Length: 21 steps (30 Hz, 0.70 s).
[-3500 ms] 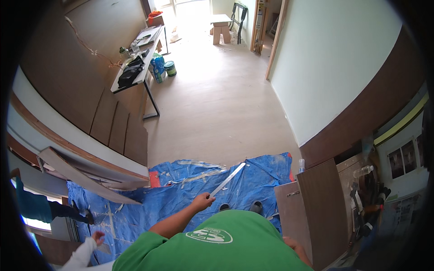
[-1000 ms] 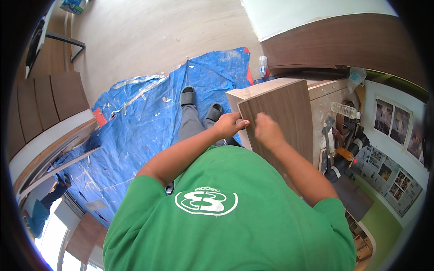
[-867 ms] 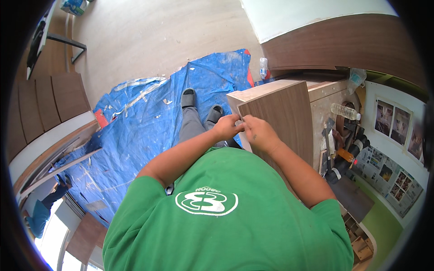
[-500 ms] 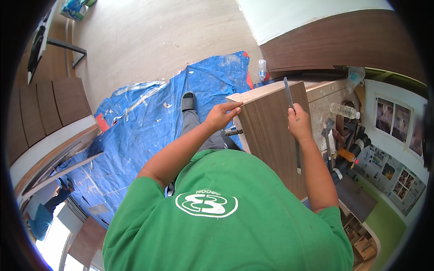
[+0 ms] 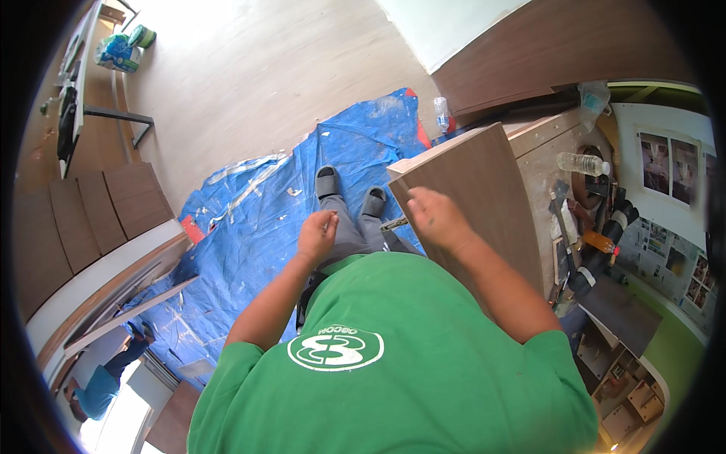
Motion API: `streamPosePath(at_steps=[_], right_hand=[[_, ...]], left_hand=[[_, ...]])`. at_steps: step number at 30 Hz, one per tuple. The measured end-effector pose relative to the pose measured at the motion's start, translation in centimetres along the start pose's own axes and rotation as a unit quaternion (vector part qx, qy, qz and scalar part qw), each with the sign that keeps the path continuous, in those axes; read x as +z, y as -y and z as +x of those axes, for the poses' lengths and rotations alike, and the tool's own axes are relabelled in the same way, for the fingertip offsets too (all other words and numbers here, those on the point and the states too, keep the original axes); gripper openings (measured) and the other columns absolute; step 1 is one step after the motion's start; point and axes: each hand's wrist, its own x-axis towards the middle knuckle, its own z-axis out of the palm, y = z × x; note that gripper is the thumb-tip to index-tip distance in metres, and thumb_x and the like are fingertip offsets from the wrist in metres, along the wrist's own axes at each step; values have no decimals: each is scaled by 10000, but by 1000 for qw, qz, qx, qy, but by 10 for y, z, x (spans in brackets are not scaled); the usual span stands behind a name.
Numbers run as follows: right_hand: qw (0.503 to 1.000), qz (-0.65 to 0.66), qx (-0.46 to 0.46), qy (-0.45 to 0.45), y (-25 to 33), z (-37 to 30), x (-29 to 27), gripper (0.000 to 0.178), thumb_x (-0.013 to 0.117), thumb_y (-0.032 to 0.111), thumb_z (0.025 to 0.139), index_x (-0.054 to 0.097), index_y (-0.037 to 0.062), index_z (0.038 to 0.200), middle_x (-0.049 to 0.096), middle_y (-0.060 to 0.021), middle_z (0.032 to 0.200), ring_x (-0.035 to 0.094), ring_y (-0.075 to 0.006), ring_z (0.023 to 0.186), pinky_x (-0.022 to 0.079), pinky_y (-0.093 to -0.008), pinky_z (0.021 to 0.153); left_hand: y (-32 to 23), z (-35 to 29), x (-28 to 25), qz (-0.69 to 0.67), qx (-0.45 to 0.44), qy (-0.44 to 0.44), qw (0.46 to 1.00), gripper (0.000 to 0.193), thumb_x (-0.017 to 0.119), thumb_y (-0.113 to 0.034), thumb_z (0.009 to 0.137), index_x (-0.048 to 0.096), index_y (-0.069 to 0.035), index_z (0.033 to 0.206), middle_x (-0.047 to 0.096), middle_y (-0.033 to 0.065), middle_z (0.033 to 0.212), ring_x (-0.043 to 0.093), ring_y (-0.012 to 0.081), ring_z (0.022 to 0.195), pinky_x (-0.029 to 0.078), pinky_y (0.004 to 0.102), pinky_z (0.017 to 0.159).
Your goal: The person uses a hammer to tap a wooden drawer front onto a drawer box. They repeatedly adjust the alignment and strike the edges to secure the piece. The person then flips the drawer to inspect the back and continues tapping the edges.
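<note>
The wood-grain panel (image 5: pixel 469 189) stands to my right with its pale edge toward the far side. My right hand (image 5: pixel 439 216) is over the face of that panel, fingers partly stretched and slightly blurred, with nothing seen in it. I cannot tell whether it touches the surface. My left hand (image 5: pixel 318 236) hangs in the air above my leg, left of the panel, its fingers loosely curled and no object visible in it. A metal hinge (image 5: pixel 393 224) sticks out from the panel's near-left edge. The flat metal file is not visible.
A blue tarp (image 5: pixel 249 242) covers the floor beneath my feet. Right of the panel is a cluttered worktop with a plastic bottle (image 5: pixel 582 163), an orange bottle (image 5: pixel 600 242) and dark tools (image 5: pixel 558 200). Another bottle (image 5: pixel 441 113) stands beyond the panel. A person (image 5: pixel 98 390) is at lower left.
My left hand has let go of the panel's corner and drawn back toward me. The right hand has moved left over the panel, and the file it held is gone from it.
</note>
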Motion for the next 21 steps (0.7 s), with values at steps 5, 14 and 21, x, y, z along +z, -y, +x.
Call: streamPosePath(at_steps=[5, 14, 21], right_hand=[[986, -128, 105, 20, -5, 4, -28, 517, 542, 139, 955, 504, 73, 1467, 637, -216, 1053, 649, -425, 956, 531, -495, 863], [996, -27, 13, 88, 20, 0, 14, 547, 540, 90, 923, 547, 153, 1466, 615, -207, 945, 644, -404, 877, 519, -501, 801], [986, 7, -67, 155, -2, -16, 37, 516, 560, 119, 955, 556, 179, 1468, 601, -181, 922, 629, -382, 844, 533, -436, 809]], left_hand=[[-1, 3, -20, -25, -119, -21, 992, 394, 668, -405, 983, 737, -18, 954, 736, 181, 889, 709, 318, 846, 531, 398, 762], [31, -8, -11, -60, -167, 11, 984, 371, 644, -391, 996, 722, -29, 1012, 726, 149, 873, 685, 258, 802, 520, 369, 741], [1, 19, -12, -98, -155, 0, 983, 302, 644, -329, 1008, 728, -46, 1070, 705, 91, 827, 642, 155, 785, 510, 329, 744]])
